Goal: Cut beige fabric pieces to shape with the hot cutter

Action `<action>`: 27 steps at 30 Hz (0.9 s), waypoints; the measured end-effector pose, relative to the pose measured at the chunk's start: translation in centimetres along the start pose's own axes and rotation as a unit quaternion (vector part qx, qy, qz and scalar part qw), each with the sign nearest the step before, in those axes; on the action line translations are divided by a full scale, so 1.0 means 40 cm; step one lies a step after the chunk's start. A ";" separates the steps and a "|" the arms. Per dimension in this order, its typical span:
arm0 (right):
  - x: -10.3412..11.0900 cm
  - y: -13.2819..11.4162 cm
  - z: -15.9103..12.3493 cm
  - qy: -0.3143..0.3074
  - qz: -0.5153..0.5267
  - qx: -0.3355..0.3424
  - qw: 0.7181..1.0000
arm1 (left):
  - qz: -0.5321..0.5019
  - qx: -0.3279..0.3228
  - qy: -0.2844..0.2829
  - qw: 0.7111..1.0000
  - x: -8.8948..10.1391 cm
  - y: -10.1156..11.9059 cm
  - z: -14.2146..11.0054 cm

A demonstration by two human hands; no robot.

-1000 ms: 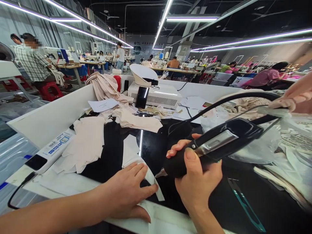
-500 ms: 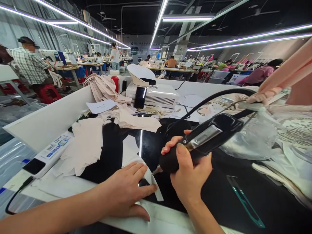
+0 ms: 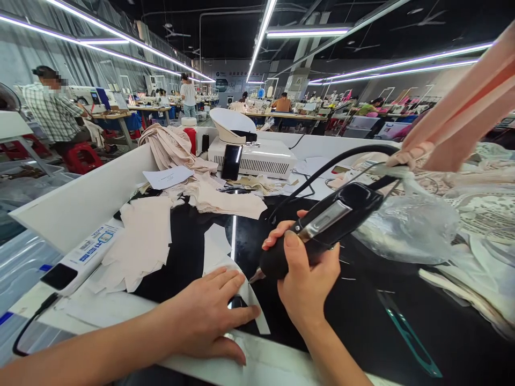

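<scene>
Right grip (image 3: 308, 273) clasps glossy black tool (image 3: 325, 221); left grip (image 3: 213, 311), spread, presses curved strip (image 3: 250, 292).

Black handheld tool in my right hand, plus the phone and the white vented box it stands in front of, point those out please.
Black handheld tool (image 3: 326, 220): head view, on the silvery strip along its body.
Phone (image 3: 232, 162): head view, on its dark face.
White vented box (image 3: 261, 149): head view, on its top.
</scene>
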State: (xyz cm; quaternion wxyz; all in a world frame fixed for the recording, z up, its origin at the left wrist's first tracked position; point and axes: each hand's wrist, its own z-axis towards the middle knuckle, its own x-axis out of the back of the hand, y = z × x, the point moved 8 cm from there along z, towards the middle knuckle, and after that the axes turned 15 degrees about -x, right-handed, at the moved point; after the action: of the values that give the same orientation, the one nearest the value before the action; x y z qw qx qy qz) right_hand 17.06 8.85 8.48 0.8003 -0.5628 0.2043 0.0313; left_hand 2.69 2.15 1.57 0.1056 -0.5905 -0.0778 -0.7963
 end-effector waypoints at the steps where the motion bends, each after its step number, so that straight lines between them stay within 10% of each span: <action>1: 0.002 -0.002 -0.004 0.001 0.000 -0.001 1.000 | 0.000 -0.005 0.001 1.000 0.002 0.001 -0.002; 27: 0.013 -0.029 -0.061 0.002 0.001 0.008 1.000 | -0.054 0.014 -0.019 0.998 0.022 0.009 -0.025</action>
State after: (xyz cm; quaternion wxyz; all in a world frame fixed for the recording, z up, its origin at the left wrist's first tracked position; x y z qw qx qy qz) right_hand 17.16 6.10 8.63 0.8042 -0.5566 0.2063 0.0292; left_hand 1.63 1.51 2.12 0.0691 -0.5990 -0.1233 -0.7882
